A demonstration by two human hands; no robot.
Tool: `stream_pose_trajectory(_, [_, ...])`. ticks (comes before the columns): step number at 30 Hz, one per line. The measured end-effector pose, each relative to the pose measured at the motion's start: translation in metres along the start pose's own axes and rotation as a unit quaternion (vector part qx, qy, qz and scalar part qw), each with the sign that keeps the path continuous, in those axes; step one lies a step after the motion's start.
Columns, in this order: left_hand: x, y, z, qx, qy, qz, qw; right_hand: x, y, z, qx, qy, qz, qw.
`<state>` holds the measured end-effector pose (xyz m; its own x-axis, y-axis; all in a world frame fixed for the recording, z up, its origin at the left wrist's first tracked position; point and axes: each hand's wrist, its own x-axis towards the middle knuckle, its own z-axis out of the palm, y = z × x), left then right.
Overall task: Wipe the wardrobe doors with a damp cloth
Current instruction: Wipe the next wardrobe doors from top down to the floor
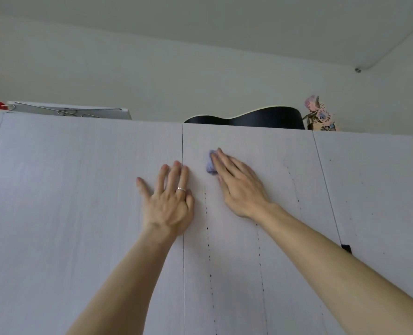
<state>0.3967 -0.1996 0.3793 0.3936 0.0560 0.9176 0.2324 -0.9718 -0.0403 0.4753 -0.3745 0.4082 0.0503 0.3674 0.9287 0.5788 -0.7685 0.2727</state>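
Lilac cloth point(210, 166) lies bunched under the fingertips of the right hand point(240, 189), whose straight fingers press it flat to the wardrobe door point(280, 250) near the door's top edge. Left hand point(169, 204) rests spread and empty just beside it, across the seam point(183, 274) between doors. Drip trails point(209, 257) run down the door below the right hand, so the next stroke probably goes downward, toward the wrist.
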Motion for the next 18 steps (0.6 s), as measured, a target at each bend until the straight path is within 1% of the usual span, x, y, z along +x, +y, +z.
stream_pose_trajectory(1, [0.0, 0.001, 0.0, -0.001, 0.004, -0.003, 1.0, 0.005, 0.014, -0.004, -0.008, -0.006, 0.019, 1.0])
stream_pose_trajectory(5, [0.002, 0.006, -0.009, -0.001, 0.006, -0.009, 1.0, 0.018, 0.054, -0.024, 0.011, -0.032, 0.179, 0.983])
stream_pose_trajectory(7, [0.008, 0.014, -0.016, -0.013, 0.014, -0.021, 1.0, 0.019, 0.06, -0.027, 0.0, -0.032, 0.197, 0.98])
stream_pose_trajectory(11, [0.017, 0.036, -0.026, -0.052, 0.002, -0.081, 0.995, 0.018, 0.062, -0.031, 0.03, -0.037, 0.19, 0.981])
stream_pose_trajectory(14, [0.016, 0.046, -0.026, -0.067, -0.009, -0.108, 0.992, 0.016, 0.067, -0.032, 0.046, -0.045, 0.183, 0.981])
stream_pose_trajectory(16, [0.015, 0.051, -0.026, -0.077, -0.013, -0.119, 0.99, 0.011, 0.084, -0.032, 0.063, -0.018, 0.233, 0.97])
stream_pose_trajectory(18, [0.014, 0.054, -0.027, -0.079, -0.021, -0.121, 0.989, 0.001, 0.098, -0.03, 0.086, 0.01, 0.314, 0.945])
